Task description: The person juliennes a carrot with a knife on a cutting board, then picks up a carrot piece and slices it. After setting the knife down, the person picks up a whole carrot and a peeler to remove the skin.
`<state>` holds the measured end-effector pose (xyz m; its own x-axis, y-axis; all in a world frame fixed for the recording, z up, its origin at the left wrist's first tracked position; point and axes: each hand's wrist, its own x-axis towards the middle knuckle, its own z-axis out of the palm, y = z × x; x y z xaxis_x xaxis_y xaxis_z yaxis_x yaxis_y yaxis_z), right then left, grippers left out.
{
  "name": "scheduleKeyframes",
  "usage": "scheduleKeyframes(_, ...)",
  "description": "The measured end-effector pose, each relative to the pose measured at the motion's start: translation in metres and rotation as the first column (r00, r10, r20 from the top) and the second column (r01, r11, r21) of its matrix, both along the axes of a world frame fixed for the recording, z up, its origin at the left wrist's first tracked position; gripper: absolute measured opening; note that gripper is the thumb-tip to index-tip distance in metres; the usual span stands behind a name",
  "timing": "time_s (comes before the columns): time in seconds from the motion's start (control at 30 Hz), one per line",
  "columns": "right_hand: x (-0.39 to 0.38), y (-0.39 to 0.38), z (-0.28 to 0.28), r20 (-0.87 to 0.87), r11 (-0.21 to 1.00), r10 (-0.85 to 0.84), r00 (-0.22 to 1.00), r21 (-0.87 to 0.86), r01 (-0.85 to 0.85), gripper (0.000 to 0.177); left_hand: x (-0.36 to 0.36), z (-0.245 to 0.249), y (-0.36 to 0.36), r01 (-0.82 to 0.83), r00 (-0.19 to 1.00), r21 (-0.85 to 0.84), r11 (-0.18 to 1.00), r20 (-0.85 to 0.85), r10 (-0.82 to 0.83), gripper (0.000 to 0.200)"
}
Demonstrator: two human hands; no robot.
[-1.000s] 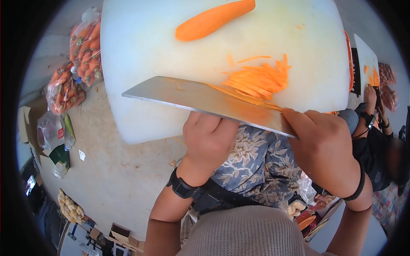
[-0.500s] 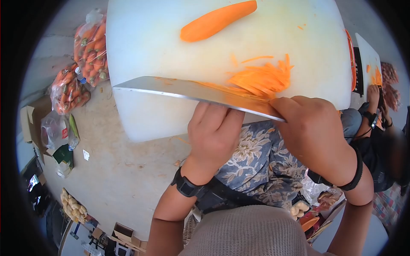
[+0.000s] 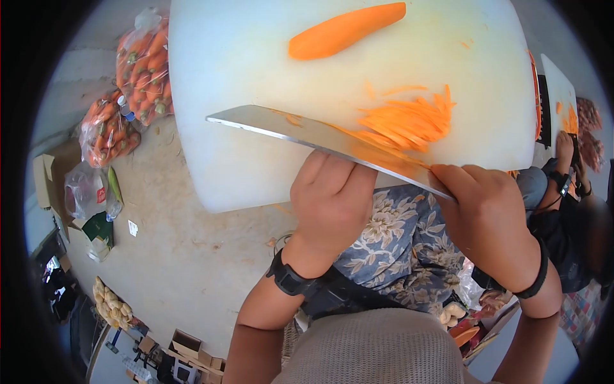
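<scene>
My right hand (image 3: 483, 208) is wrapped round the handle end of a wide knife (image 3: 307, 136), whose blade reaches left across the white cutting board (image 3: 236, 173). Against the near side of the blade rests my left hand (image 3: 336, 198), fingers bent and close together, their tips hidden behind the blade; what they hold is out of sight. Thin carrot strips (image 3: 412, 121) lie in a pile just beyond the knife, and a few bits stick to the blade. Farther up the board is a peeled carrot (image 3: 345, 32).
Bags of carrots (image 3: 144, 70) stand on the floor at the left, near a cardboard box (image 3: 48, 182). At the right edge, a co-worker's hand (image 3: 564, 148) is at another board (image 3: 558, 83) with carrot shreds. A bag of pale vegetables (image 3: 110, 306) lies lower left.
The board, carrot and strips appear shifted right in view. The knife has tilted more, its tip farther right and its handle end lower. Both hands have moved right and slightly down with it.
</scene>
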<state>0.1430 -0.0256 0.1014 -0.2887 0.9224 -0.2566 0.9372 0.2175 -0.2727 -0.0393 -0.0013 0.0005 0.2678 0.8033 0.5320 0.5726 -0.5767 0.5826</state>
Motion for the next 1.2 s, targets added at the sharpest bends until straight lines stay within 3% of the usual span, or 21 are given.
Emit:
scheduleKeyframes(0.37,-0.005,-0.004,0.018,0.103,0.999,0.021,0.994,0.024,-0.024,0.02,-0.002,-0.006,-0.002,0.032,0.999,-0.002,0.999,0.026,-0.032,0.022)
scheduleKeyframes(0.77,-0.01,-0.001,-0.006,0.054,0.99,-0.012,0.998,0.138,0.004,0.012,0.002,-0.005,-0.002,0.032,0.999,-0.001,0.999,0.027,-0.032,0.024)
scheduleKeyframes(1.03,-0.009,-0.003,0.012,0.005,0.994,-0.056,0.998,0.097,0.055,0.014,0.002,-0.009,-0.002,0.035,0.997,0.012,0.999,0.061,-0.036,0.023)
scheduleKeyframes(1.2,-0.011,0.0,-0.005,0.0,0.991,-0.089,0.996,0.102,0.088,0.017,0.006,-0.005,-0.003,0.022,0.997,-0.019,1.0,0.073,-0.02,0.022)
